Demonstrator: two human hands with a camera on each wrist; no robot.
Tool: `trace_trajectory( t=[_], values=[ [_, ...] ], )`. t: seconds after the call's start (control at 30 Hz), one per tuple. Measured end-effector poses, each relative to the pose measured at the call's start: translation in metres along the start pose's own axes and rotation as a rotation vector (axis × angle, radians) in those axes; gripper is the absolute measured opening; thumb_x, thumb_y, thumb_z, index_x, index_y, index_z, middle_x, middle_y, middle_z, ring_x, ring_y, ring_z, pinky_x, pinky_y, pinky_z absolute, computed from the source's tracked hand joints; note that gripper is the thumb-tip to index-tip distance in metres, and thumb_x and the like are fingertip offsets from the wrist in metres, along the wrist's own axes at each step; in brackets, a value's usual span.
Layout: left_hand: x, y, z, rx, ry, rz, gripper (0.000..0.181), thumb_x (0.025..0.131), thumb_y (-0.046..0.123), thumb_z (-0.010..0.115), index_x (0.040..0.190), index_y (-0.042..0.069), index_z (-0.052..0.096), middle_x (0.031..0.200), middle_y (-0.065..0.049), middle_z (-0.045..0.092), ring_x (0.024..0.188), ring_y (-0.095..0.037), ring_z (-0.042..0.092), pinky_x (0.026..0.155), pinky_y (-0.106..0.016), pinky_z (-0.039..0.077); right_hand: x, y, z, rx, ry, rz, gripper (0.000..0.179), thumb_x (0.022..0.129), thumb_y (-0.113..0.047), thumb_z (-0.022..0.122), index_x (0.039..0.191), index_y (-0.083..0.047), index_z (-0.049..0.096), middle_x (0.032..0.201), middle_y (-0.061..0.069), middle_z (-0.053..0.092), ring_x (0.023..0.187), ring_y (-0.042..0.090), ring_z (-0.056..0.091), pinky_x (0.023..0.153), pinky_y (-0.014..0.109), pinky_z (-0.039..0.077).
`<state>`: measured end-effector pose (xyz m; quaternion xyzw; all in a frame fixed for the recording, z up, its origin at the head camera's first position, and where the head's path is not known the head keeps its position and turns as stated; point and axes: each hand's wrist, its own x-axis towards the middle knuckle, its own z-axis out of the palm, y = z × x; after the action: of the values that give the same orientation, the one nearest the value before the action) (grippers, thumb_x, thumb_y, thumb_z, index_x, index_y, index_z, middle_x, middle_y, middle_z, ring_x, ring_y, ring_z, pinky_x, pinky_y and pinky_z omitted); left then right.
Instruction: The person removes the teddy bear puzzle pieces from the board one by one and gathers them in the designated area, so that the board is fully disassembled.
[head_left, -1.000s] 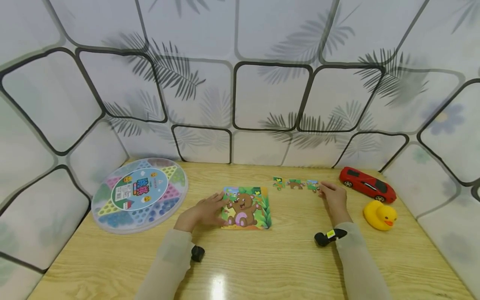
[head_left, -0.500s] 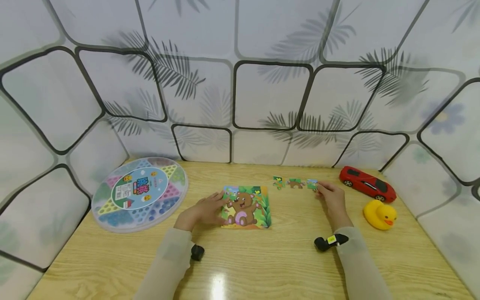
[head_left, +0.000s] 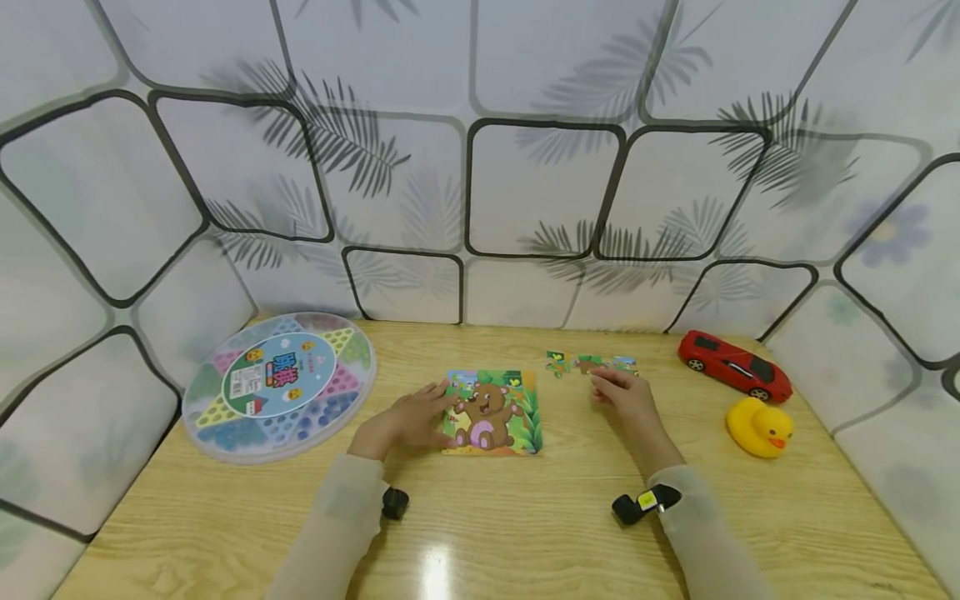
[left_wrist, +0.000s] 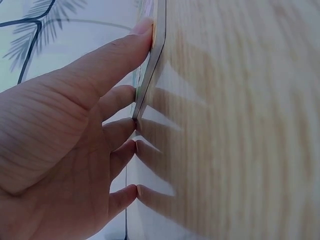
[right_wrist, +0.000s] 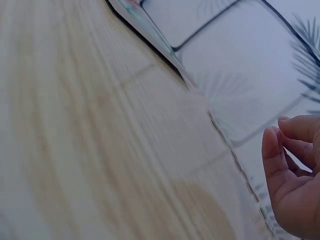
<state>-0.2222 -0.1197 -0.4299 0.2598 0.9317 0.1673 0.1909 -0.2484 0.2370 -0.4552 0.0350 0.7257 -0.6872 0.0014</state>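
Note:
A bear jigsaw puzzle [head_left: 487,417] lies flat on the table. My left hand [head_left: 416,417] rests at its left side, fingers spread and fairly straight; in the left wrist view the thumb [left_wrist: 125,57] touches the puzzle's edge. Right of it, several jigsaw pieces sit in a row: a left group [head_left: 557,363], a brown middle one [head_left: 587,363] and a right one [head_left: 625,364]. My right hand [head_left: 628,404] is just in front of the middle and right pieces, partly covering them. In the right wrist view its thumb and forefinger meet, with nothing visible between them.
A round Chinese checkers board [head_left: 281,387] lies at the left. At the right are a red toy car [head_left: 735,367] and a yellow rubber duck [head_left: 760,428]. Patterned fabric walls [head_left: 525,292] close off the back and both sides of the table [head_left: 525,525].
My right hand has moved left from the right-hand jigsaw piece, which stays on the table, to the middle one. My left hand keeps its place at the puzzle.

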Motion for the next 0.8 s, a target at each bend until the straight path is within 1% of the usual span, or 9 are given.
trace_trajectory(
  t=[0.13,0.23,0.37,0.47,0.53,0.63,0.7,0.8],
  values=[
    [0.001,-0.001,0.000,0.005,-0.005,-0.009,0.080,0.087,0.041,0.066,0.148,0.006,0.030,0.156,-0.019,0.011,0.142,-0.038,0.011,0.108,-0.060,0.018,-0.004,0.000,0.014,-0.060,-0.089,0.001,0.040,0.092,-0.009,0.062,0.120,0.017,0.053,0.089,-0.006,0.064,0.071,0.005,0.062,0.069,0.021,0.054],
    [0.001,-0.002,0.000,0.003,-0.009,-0.011,0.081,0.087,0.041,0.066,0.148,0.005,0.029,0.156,-0.019,0.010,0.142,-0.038,0.011,0.108,-0.061,0.018,-0.009,-0.002,0.025,-0.114,-0.153,-0.003,0.038,0.091,-0.010,0.063,0.120,0.015,0.056,0.088,-0.003,0.064,0.071,0.007,0.062,0.068,0.022,0.054],
    [0.001,-0.001,-0.001,-0.002,-0.003,-0.003,0.080,0.086,0.040,0.067,0.148,0.004,0.030,0.156,-0.019,0.011,0.142,-0.039,0.011,0.108,-0.062,0.018,-0.013,-0.003,0.041,-0.167,-0.245,-0.029,0.034,0.091,-0.008,0.062,0.118,0.012,0.058,0.084,0.003,0.065,0.069,0.010,0.061,0.066,0.024,0.054],
    [0.000,0.000,-0.001,-0.004,0.001,-0.005,0.080,0.086,0.039,0.067,0.148,0.004,0.030,0.156,-0.019,0.011,0.142,-0.039,0.011,0.108,-0.061,0.017,-0.014,-0.003,0.050,-0.195,-0.317,-0.056,0.035,0.091,-0.007,0.062,0.119,0.013,0.057,0.083,0.004,0.065,0.068,0.010,0.061,0.064,0.025,0.054],
    [0.000,0.000,-0.001,-0.008,0.002,-0.009,0.079,0.086,0.039,0.067,0.148,0.006,0.030,0.157,-0.018,0.010,0.142,-0.038,0.011,0.108,-0.061,0.016,-0.013,-0.002,0.055,-0.223,-0.345,-0.063,0.036,0.091,-0.006,0.062,0.120,0.013,0.056,0.082,0.004,0.064,0.065,0.010,0.059,0.062,0.025,0.053],
    [-0.001,0.000,-0.001,-0.018,0.002,-0.008,0.079,0.086,0.039,0.067,0.148,0.006,0.030,0.157,-0.018,0.010,0.143,-0.038,0.010,0.108,-0.062,0.016,-0.014,-0.001,0.061,-0.303,-0.371,-0.063,0.038,0.090,-0.007,0.064,0.122,0.011,0.056,0.079,0.004,0.061,0.061,0.010,0.056,0.059,0.025,0.052],
    [-0.001,0.000,-0.001,-0.012,0.000,-0.006,0.079,0.086,0.039,0.067,0.148,0.006,0.030,0.157,-0.018,0.010,0.143,-0.038,0.011,0.108,-0.062,0.017,-0.014,-0.001,0.065,-0.366,-0.388,-0.061,0.039,0.089,-0.008,0.065,0.123,0.010,0.056,0.078,0.005,0.060,0.059,0.010,0.055,0.057,0.025,0.051],
    [0.001,0.000,0.000,-0.002,-0.003,-0.008,0.079,0.087,0.039,0.067,0.148,0.007,0.030,0.157,-0.017,0.011,0.143,-0.037,0.011,0.108,-0.061,0.018,-0.016,-0.001,0.070,-0.431,-0.405,-0.054,0.041,0.088,-0.009,0.067,0.123,0.008,0.056,0.075,0.005,0.059,0.057,0.010,0.054,0.054,0.025,0.050]
  ],
)
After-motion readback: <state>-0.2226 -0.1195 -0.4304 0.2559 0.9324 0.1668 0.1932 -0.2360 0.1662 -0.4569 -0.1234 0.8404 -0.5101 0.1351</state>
